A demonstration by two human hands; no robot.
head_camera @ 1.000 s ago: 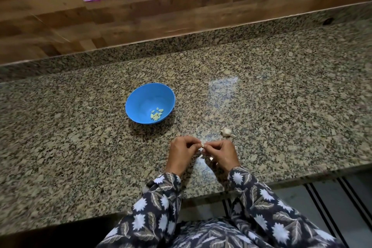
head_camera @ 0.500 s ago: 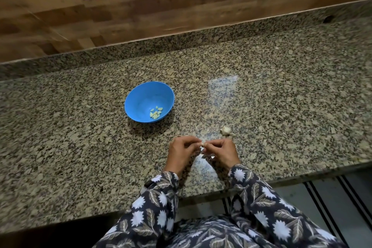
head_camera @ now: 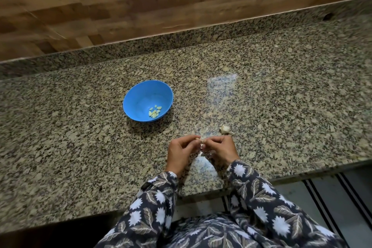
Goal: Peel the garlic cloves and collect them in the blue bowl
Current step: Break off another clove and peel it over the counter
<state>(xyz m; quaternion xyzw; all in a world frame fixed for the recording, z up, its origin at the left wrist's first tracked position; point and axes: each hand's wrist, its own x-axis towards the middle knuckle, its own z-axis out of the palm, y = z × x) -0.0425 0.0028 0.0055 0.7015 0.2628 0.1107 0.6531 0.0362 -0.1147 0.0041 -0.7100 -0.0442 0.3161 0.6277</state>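
Left hand (head_camera: 181, 152) and right hand (head_camera: 220, 148) meet fingertip to fingertip, both pinching one small garlic clove (head_camera: 202, 141) just above the countertop (head_camera: 281, 106). Surface: polished speckled granite, glossy, with a low granite upstand at the back; wood-grain wall panelling (head_camera: 141, 12) above it. Partial garlic bulb (head_camera: 225, 129), papery and pale, lies just beyond the right hand. Blue bowl (head_camera: 141, 96), round, smooth, stands apart to the left rear and holds a few peeled cloves (head_camera: 154, 111). Dark floral sleeves (head_camera: 155, 203) cover both forearms.
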